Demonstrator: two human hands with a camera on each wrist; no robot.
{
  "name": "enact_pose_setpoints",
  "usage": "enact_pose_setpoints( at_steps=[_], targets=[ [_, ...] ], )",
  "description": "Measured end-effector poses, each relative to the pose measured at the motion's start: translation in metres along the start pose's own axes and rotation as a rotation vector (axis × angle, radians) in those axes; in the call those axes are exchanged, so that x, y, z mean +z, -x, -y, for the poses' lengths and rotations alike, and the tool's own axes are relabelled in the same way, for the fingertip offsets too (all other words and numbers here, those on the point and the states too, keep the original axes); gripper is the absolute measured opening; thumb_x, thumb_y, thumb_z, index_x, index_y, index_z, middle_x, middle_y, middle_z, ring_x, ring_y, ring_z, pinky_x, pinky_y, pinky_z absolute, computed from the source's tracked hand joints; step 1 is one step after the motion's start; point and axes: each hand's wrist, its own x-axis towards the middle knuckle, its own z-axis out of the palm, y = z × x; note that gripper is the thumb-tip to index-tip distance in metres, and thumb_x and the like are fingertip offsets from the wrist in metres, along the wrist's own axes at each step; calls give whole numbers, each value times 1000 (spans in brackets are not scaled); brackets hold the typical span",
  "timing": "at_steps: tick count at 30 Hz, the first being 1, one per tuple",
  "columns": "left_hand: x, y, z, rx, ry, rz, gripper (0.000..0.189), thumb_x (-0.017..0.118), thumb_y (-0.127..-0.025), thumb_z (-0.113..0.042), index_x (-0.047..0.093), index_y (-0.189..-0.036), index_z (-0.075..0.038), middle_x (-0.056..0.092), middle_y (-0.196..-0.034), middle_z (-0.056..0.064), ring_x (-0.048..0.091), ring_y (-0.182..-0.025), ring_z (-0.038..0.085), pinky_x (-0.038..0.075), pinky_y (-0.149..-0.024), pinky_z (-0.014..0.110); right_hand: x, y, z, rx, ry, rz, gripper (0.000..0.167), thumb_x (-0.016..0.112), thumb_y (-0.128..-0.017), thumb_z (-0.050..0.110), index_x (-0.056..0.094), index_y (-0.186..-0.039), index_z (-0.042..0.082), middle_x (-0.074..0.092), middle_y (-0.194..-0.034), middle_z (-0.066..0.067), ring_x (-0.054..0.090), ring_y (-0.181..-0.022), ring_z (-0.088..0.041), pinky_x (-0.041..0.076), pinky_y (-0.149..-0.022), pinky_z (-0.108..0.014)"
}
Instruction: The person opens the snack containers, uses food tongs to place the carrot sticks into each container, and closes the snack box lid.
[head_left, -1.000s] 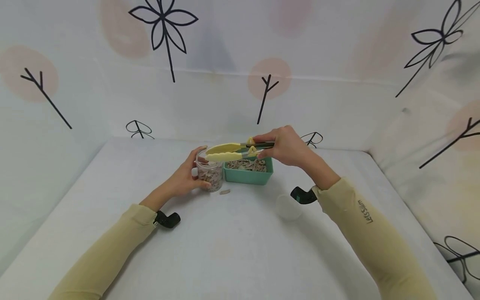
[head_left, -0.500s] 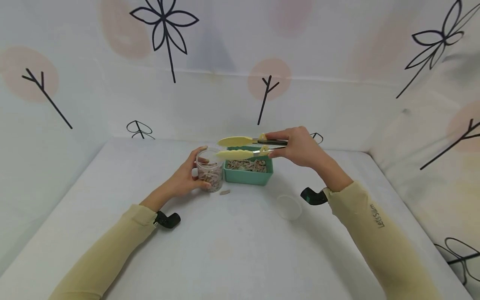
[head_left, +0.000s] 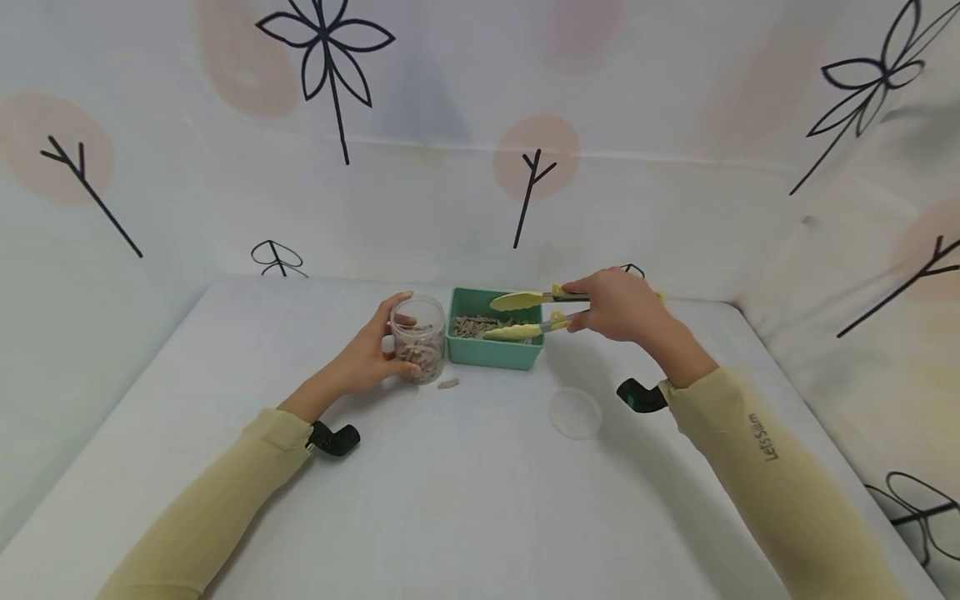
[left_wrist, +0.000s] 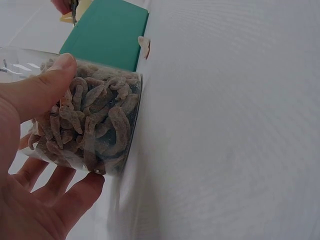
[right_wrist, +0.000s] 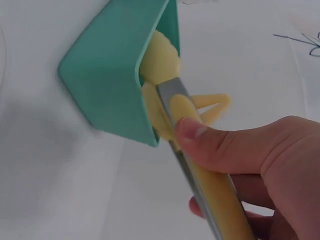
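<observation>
My left hand point(head_left: 367, 354) grips a clear plastic jar point(head_left: 420, 321) by its side, thumb in front and fingers behind. Greyish-brown, curled dried pieces point(left_wrist: 90, 117) fill much of the jar, which stands on the table with no lid on. With my right hand point(head_left: 622, 304) I hold a pair of yellow-tipped tongs point(head_left: 517, 331), their two arms spread apart. Those tips reach into a green rectangular bin point(head_left: 491, 355) beside the jar, over more of the same pieces point(head_left: 472, 327). In the right wrist view the tongs' heads point(right_wrist: 160, 57) are partly hidden by the bin's wall.
One loose piece point(head_left: 448, 383) lies on the white table in front of the jar. A round translucent lid point(head_left: 574, 414) lies flat to the right, nearer me. Behind the table hangs a patterned white cloth point(head_left: 427, 208).
My right hand has carried the tongs rightward from over the jar's mouth, then lowered their tips into the green bin. The left hand and jar have stayed in place.
</observation>
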Motion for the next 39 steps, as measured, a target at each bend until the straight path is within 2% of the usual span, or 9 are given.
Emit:
enact_pose_setpoints(
  at_steps=[8, 15, 20, 27, 30, 35, 37, 39],
  targets=[
    [0, 0, 0, -3, 11, 1, 109, 85, -79, -7, 12, -157, -28, 42, -141, 22, 45, -129, 41, 48, -96, 57, 3, -11, 22, 11, 114, 101, 58, 83, -81, 30, 65, -131, 6, 67, -125, -14, 62, -107, -32, 53, -80, -47],
    [1, -2, 2, -6, 8, -12, 111, 85, -78, -3, 10, -158, -24, 41, -142, 24, 44, -129, 44, 47, -95, 59, 12, -30, 30, -19, 68, 147, 57, 82, -84, 28, 64, -132, 2, 64, -127, -16, 59, -113, -34, 51, -90, -48],
    [3, -3, -2, -18, 13, 2, 110, 83, -79, 2, 9, -158, -16, 38, -143, 30, 42, -130, 48, 46, -95, 61, 22, -38, 24, -48, 11, 137, 56, 82, -84, 25, 63, -132, 2, 66, -126, -15, 58, -113, -34, 50, -91, -48],
    [1, 4, -30, -24, 2, 6, 104, 81, -80, 4, 11, -156, -11, 40, -140, 30, 44, -129, 47, 47, -95, 60, 25, -45, 22, -115, -20, 123, 52, 82, -84, 20, 65, -130, 3, 67, -123, -15, 59, -110, -33, 50, -91, -46],
    [0, 4, -31, -24, -2, 7, 105, 81, -80, 4, 11, -156, -12, 40, -140, 30, 43, -129, 47, 47, -95, 60, 26, -45, 22, -116, -27, 119, 49, 82, -84, 19, 67, -129, 4, 68, -122, -14, 60, -110, -31, 51, -90, -44],
    [0, 4, -29, -20, 2, 11, 106, 81, -80, 3, 10, -157, -12, 39, -141, 31, 43, -129, 47, 47, -94, 60, 32, -41, 22, -140, -50, 62, 39, 80, -86, 16, 72, -122, 5, 72, -114, -12, 63, -97, -24, 53, -75, -36],
    [0, 4, -29, -21, 3, 13, 106, 81, -80, 3, 10, -157, -12, 39, -141, 31, 43, -129, 47, 48, -94, 60, 35, -39, 22, -147, -45, 33, 36, 79, -87, 16, 73, -120, 5, 73, -111, -12, 64, -96, -24, 52, -74, -36],
    [0, 4, -30, -26, 7, 13, 106, 81, -80, 3, 11, -157, -14, 38, -142, 32, 43, -129, 47, 48, -94, 60, 37, -37, 22, -144, -42, 11, 36, 79, -87, 17, 73, -120, 6, 73, -110, -11, 64, -100, -26, 53, -80, -38]
  ],
)
